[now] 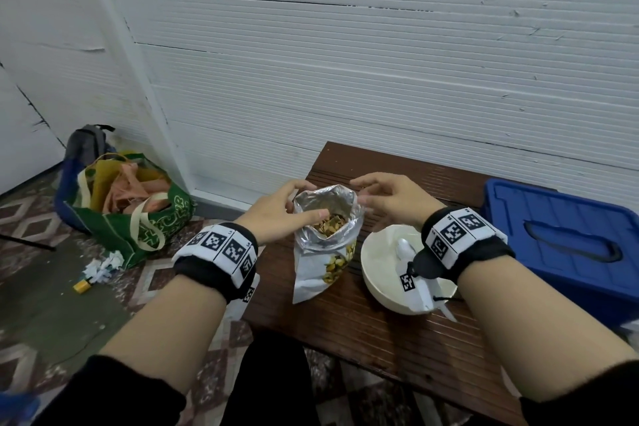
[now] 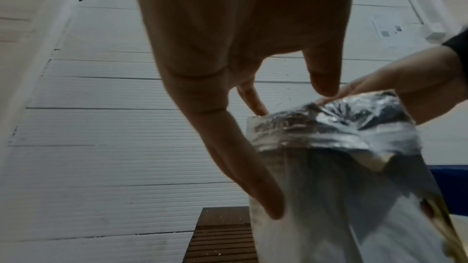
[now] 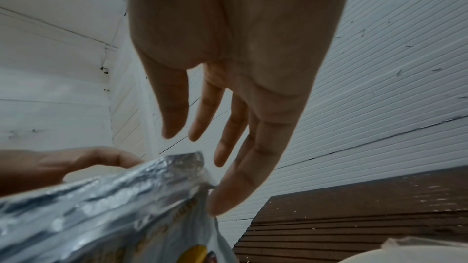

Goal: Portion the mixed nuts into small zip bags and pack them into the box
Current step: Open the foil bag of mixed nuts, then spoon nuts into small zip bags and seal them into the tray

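The nut bag (image 1: 323, 239) stood upright near the left edge of the wooden table (image 1: 397, 332), its foil mouth spread wide and facing up, with mixed nuts (image 1: 328, 223) visible low inside it. The left hand (image 1: 276, 209) was at the left side of the bag's mouth, thumb over the near rim and fingers reaching round the far rim; it appeared to pinch the foil edge, though the wrist view showed the fingers only lightly curved against it. The right hand (image 1: 387, 199) hovered at the right side of the mouth, fingers straight and relaxed, the little finger just touching the rim and gripping nothing.

Right of the bag, just beside it, sat a cream bowl (image 1: 380, 270) with a white spoon (image 1: 404, 249) in it (partly hidden by the right wrist band). Farther right lay the blue box (image 1: 560, 239), lid on. No small zip bags could be made out.

The bag's long axis ran vertically, so any scooping would have to come from straight above. The right hand was nearer the spoon and bowl, the left better placed to steady the bag; portioning seemed hardly begun.
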